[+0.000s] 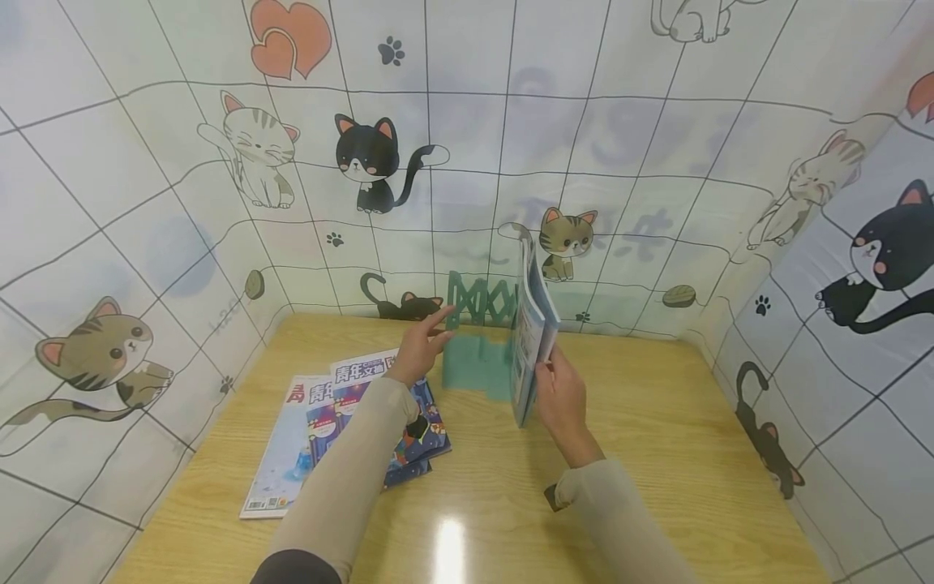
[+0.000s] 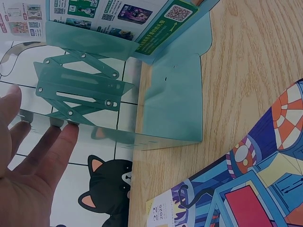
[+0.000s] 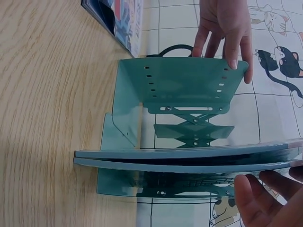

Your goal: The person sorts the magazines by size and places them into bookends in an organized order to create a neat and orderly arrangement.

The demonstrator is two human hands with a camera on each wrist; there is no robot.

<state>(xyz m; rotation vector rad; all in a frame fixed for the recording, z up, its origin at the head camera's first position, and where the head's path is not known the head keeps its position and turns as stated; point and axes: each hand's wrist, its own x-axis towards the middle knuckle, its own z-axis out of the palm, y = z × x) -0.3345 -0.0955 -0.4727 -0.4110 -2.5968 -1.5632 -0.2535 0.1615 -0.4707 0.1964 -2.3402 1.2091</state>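
- The rack (image 1: 474,369), a green metal frame with a folding lattice along its back, stands on the surface near the wall.
- Two magazines (image 1: 531,349) stand on edge in the rack's right part, side by side with a slim gap between them; their near bottom corners jut past the front of the rack's base. The cover facing the rack's left plate shows small pictures, QR codes and a green band.
- The right hand (image 1: 565,401) is on the right side of the rack, thumb and fingers bent and close against the standing magazines; whether they pinch them I cannot tell.
- The left hand (image 1: 416,349) is at the rack's left plate, near its upper edge: fingers fairly straight and apart, some tips touching the outer face, thumb reaching past the edge.
- Left of the rack, blue magazines (image 1: 430,422) lie flat and overlapping, partly behind the left sleeve (image 1: 343,478); one has "22" and "2025" printed at a corner.
- Farther left of the rack, a white magazine (image 1: 273,462) lies partly under the blue ones.
- The surface (image 1: 635,389) under the rack is wood-grained.
- Behind the rack and on both sides of it, the wall (image 1: 467,138) bears a grid with cartoon cats, hearts and paw prints.
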